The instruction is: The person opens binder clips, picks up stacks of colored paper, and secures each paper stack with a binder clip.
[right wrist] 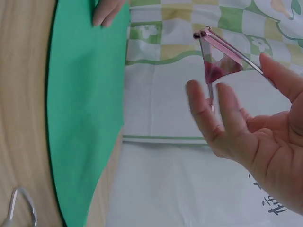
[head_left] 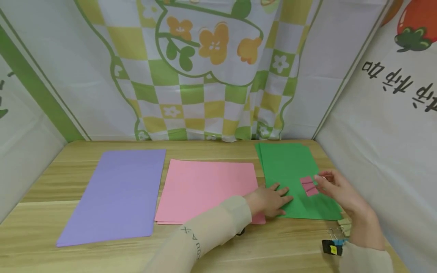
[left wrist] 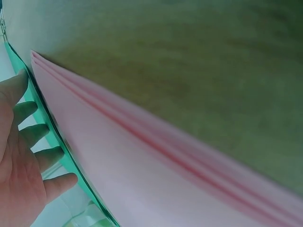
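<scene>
our right grip, part closed, pinches the pink clip by its handles over the green paper, near the surface's right edge; the clip points left, toward our left grip, fingers spread on the paper's near-left corner.

From above the near side, the head view looked forward and down toward the far edge of the brown wooden table. The sideways-turned wrist views looked closely along the bare left hand and bare right hand; all three shared the flat green paper sheets.
</scene>
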Demonstrator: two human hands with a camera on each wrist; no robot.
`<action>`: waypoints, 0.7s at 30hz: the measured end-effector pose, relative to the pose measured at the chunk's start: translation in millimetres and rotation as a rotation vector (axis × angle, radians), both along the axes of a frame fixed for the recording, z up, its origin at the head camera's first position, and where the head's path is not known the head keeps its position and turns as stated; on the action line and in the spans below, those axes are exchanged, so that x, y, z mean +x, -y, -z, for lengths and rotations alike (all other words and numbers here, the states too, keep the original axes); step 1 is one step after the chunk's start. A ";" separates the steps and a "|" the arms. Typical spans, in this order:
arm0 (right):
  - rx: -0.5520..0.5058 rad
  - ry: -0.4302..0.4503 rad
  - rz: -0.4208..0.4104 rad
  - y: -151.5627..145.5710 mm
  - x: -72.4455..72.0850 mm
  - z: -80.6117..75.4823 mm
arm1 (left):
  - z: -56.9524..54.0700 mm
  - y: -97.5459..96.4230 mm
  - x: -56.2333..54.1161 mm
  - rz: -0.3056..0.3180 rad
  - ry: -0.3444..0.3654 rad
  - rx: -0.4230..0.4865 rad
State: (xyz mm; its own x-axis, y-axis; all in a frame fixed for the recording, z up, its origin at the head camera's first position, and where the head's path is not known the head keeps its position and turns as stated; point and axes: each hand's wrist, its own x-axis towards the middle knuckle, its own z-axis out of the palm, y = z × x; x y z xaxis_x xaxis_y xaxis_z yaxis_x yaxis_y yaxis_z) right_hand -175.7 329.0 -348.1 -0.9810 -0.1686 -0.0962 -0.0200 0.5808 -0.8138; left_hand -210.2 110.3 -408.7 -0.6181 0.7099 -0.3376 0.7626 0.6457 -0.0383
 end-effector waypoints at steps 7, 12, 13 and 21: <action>-0.003 0.035 0.059 4.9 -2.5 -3.2 | 1.3 -0.8 -0.3 -0.009 0.037 0.024; -0.084 0.061 0.126 6.4 -6.3 -4.2 | 3.9 -4.6 -6.4 -0.128 0.000 0.136; -0.130 0.062 0.138 6.6 -7.4 -4.7 | 3.2 -5.5 -8.3 -0.167 -0.019 0.164; -0.420 0.026 0.170 7.0 -13.7 -6.3 | -6.8 -9.6 -20.0 -0.428 -0.046 0.365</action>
State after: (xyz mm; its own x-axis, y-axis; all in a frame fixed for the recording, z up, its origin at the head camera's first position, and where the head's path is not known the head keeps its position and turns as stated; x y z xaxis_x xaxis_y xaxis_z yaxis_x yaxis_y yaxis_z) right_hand -189.4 321.9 -341.8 -0.9963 -0.0344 -0.0785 0.0704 0.1939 -0.9785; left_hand -230.2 119.9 -401.9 -0.8848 0.4584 -0.0834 0.4326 0.8748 0.2183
